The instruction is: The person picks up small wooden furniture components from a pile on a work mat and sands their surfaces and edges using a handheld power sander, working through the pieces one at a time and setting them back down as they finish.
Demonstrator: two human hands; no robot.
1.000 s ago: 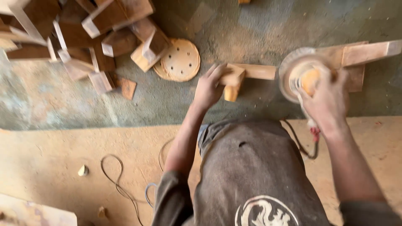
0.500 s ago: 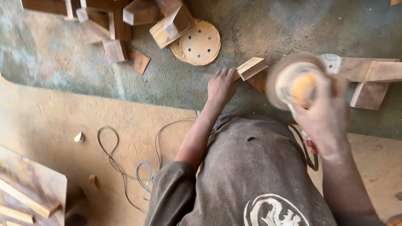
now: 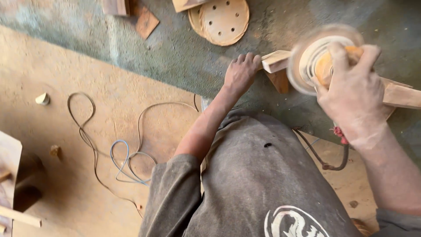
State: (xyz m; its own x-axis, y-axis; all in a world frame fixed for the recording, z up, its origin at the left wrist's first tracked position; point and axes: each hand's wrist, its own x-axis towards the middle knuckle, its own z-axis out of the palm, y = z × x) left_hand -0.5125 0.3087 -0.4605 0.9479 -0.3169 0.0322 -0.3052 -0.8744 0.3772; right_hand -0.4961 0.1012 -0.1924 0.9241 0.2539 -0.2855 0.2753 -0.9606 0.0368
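The fingers of the right hand are wrapped tight over the top of a round sander, whose disc is blurred, pressed on a pale wooden piece lying on the green, dusty tabletop. The left hand lies with fingers curled against that piece's near end, holding it down. Beyond, perforated sanding discs lie stacked; a thin cable loops over the sawdust-covered floor to the left.
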